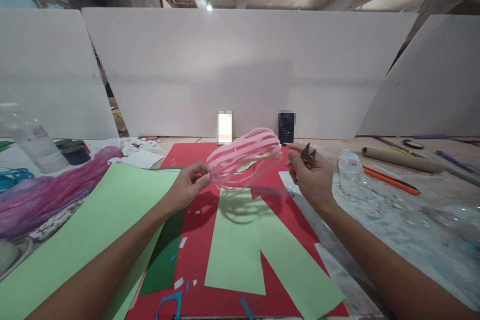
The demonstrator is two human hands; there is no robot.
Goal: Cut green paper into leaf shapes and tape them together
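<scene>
A pink lantern-like bundle of curved paper strips (243, 155) hangs on its side above the red sheet. My left hand (193, 182) pinches its left end between thumb and fingers. By its right end is my right hand (311, 175), fingers curled, with a dark brown thing with pointed tips (308, 156) held in it; its kind is unclear. Whether the right fingertips touch the strips I cannot tell. Below, light green paper pieces (238, 245) lie on the red sheet (195, 255), under the bundle's shadow.
At left are a large light green sheet (93, 220), a pink plastic bag (67, 185) and a water bottle (33, 140). A lit phone (225, 129) and a dark phone (286, 129) lean on the white board (243, 60). To the right lie a bottle (352, 172), an orange cutter (392, 180) and a cardboard tube (405, 159).
</scene>
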